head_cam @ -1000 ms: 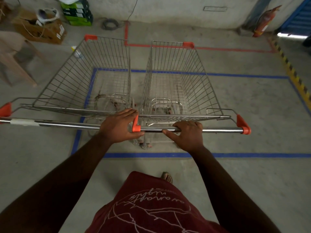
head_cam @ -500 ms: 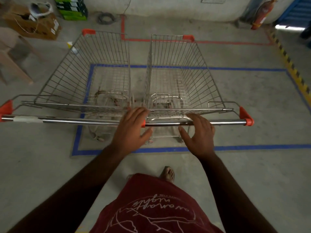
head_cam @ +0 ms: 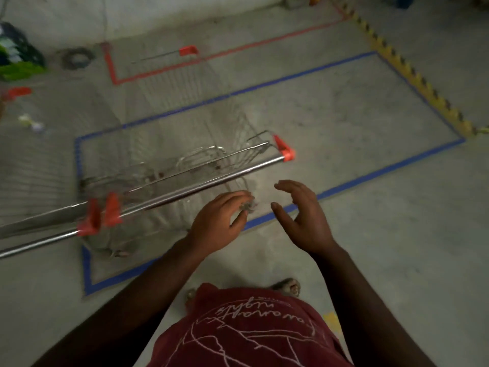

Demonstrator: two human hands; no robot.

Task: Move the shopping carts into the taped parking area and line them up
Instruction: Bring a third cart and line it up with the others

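Observation:
Two wire shopping carts with orange corner caps stand side by side at the left end of the blue taped rectangle (head_cam: 344,185). The right cart's chrome handle bar (head_cam: 201,185) runs diagonally to an orange cap. The left cart's handle (head_cam: 39,241) reaches off the left edge, and its basket is heavily blurred. My left hand (head_cam: 219,223) hovers just below the right cart's handle, fingers curled loosely, touching nothing. My right hand (head_cam: 299,213) is beside it, fingers spread, over the near blue tape line. Both hands are off the bars.
A red taped outline (head_cam: 164,75) lies beyond the blue one. Yellow-black hazard tape (head_cam: 412,75) borders the right side. Green boxes (head_cam: 18,67) and a coiled cable (head_cam: 76,58) sit near the wall at the back left. Most of the blue rectangle's right part is bare concrete.
Both hands have let go of the cart handles and pulled back towards me. The view has swung to the right, so the carts now sit at the left and look tilted.

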